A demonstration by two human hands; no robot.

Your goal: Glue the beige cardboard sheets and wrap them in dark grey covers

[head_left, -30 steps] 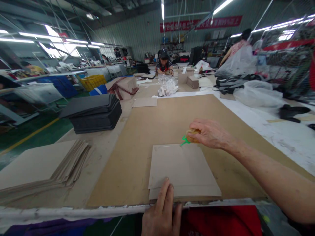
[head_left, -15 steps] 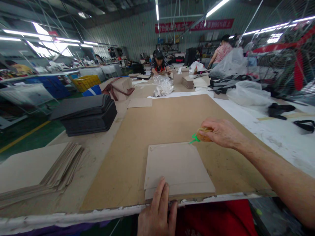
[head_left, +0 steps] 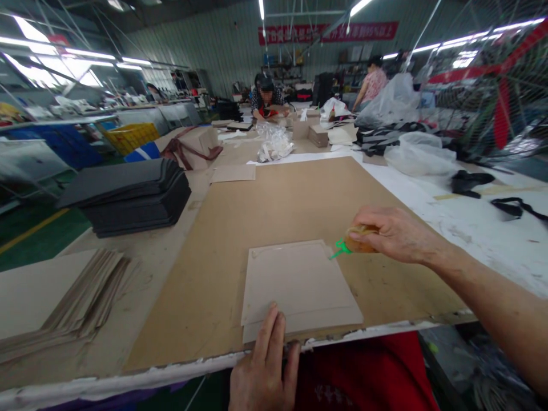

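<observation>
Right hand [head_left: 391, 231]: extends in from the right side of the counter [head_left: 154, 251], bare forearm slanting up and leftward, back of the hand uppermost, wrist nearly straight. Fingers [head_left: 368, 214] curled firmly round an amber bottle [head_left: 360, 246], closed on its body. Green nozzle [head_left: 342, 248] pointed left and downward, tip at the right edge of the cardboard [head_left: 295, 279], just short of its far right corner; contact too fine to tell.

Left hand [head_left: 261, 371]: rises from below the near edge of the counter, palm down. Index and middle fingers straight, side by side, tips laid flat on the near part of the cardboard; thumb held apart to the right, by the counter's edge. Opened out, steadying by touch, without a grip.

Cardboard: lies flat at the middle of the counter's near edge, on a large brown sheet [head_left: 274, 200]; upper piece slightly offset from the piece beneath.

Also listed: grey-brown boards [head_left: 38, 285], stacked at the near left corner; black stack [head_left: 128, 200], farther along the left edge.
</observation>
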